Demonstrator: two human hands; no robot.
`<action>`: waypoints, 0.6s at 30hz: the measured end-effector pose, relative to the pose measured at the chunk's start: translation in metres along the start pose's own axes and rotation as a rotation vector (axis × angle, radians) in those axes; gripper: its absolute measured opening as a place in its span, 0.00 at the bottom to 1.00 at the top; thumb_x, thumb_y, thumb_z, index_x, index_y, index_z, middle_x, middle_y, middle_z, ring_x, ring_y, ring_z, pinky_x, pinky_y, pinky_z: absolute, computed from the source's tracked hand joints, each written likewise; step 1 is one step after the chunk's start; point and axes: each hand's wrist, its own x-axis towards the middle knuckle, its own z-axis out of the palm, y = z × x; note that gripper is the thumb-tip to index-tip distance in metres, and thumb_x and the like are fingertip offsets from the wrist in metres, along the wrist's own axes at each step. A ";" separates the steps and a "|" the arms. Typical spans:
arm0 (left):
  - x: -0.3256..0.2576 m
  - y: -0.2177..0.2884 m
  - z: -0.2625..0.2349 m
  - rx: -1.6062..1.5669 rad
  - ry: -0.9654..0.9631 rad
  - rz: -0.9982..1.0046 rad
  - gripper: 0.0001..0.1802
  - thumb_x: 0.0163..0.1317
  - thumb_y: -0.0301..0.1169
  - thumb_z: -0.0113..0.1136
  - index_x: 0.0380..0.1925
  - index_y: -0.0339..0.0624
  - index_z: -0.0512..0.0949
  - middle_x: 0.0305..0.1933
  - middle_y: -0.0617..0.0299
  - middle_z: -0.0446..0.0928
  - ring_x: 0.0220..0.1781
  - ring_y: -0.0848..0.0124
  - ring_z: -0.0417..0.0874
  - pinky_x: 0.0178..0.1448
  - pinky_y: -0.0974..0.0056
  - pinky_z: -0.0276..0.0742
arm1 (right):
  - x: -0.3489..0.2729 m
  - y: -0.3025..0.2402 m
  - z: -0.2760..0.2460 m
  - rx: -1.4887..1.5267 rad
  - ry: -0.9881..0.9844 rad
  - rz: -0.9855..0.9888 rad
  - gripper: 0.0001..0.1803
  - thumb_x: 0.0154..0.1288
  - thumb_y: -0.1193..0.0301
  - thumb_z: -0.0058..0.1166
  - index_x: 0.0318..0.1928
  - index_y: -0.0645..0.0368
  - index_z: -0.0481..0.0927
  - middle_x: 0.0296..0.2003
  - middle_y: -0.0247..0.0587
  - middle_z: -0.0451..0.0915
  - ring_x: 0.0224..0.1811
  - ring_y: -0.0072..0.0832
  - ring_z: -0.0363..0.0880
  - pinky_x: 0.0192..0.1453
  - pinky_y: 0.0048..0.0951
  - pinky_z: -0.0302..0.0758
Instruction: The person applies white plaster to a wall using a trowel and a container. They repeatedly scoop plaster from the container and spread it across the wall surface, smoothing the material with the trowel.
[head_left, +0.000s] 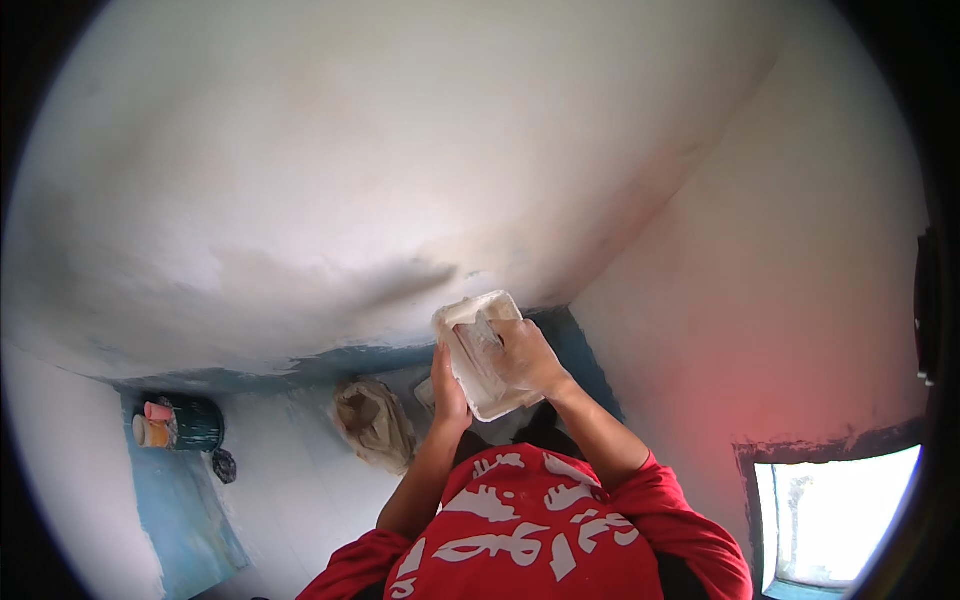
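My left hand (451, 388) grips the left side of a white rectangular tray (487, 409), its fingers wrapped against the outer wall. The tray is held in front of my chest, smeared inside and along the rim with pale paste. Over its right half, my right hand (528, 358) is closed on a putty knife (484, 331). White residue coats the fingers of that hand. The knife's flat blade is inside the tray, and most of its handle is hidden by my fingers.
A pale wall (400, 150) with grey smudges fills the view ahead. To the left, a dark green bucket (205, 424) stands with pink and orange cups beside it. An opened sack (374, 425) lies below the tray. A bright window (835, 515) is at the lower right.
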 end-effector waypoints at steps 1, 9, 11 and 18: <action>0.003 -0.001 -0.001 0.024 -0.002 -0.002 0.32 0.71 0.53 0.38 0.64 0.40 0.61 0.61 0.55 0.69 0.60 0.63 0.73 0.63 0.56 0.70 | 0.000 0.003 0.000 0.003 -0.017 0.061 0.13 0.54 0.73 0.54 0.40 0.67 0.79 0.29 0.60 0.79 0.34 0.54 0.80 0.39 0.40 0.76; 0.016 -0.005 -0.006 0.020 -0.006 -0.075 0.32 0.70 0.54 0.40 0.64 0.41 0.61 0.60 0.56 0.70 0.60 0.64 0.74 0.62 0.57 0.71 | 0.006 0.042 0.013 0.287 -0.030 0.100 0.14 0.56 0.70 0.53 0.38 0.68 0.80 0.27 0.57 0.80 0.30 0.40 0.83 0.38 0.36 0.76; 0.017 0.001 -0.007 0.032 -0.001 -0.097 0.33 0.70 0.54 0.40 0.64 0.41 0.61 0.60 0.56 0.70 0.60 0.64 0.73 0.62 0.57 0.71 | 0.008 0.047 0.017 0.370 -0.052 0.136 0.14 0.58 0.70 0.53 0.38 0.69 0.80 0.26 0.49 0.80 0.29 0.29 0.80 0.36 0.31 0.75; 0.017 0.001 -0.012 0.029 0.074 -0.145 0.35 0.70 0.56 0.39 0.66 0.41 0.60 0.63 0.55 0.68 0.62 0.62 0.72 0.63 0.56 0.70 | 0.011 0.060 0.011 0.802 -0.104 0.251 0.13 0.65 0.69 0.55 0.39 0.70 0.81 0.29 0.31 0.80 0.28 0.15 0.74 0.31 0.21 0.72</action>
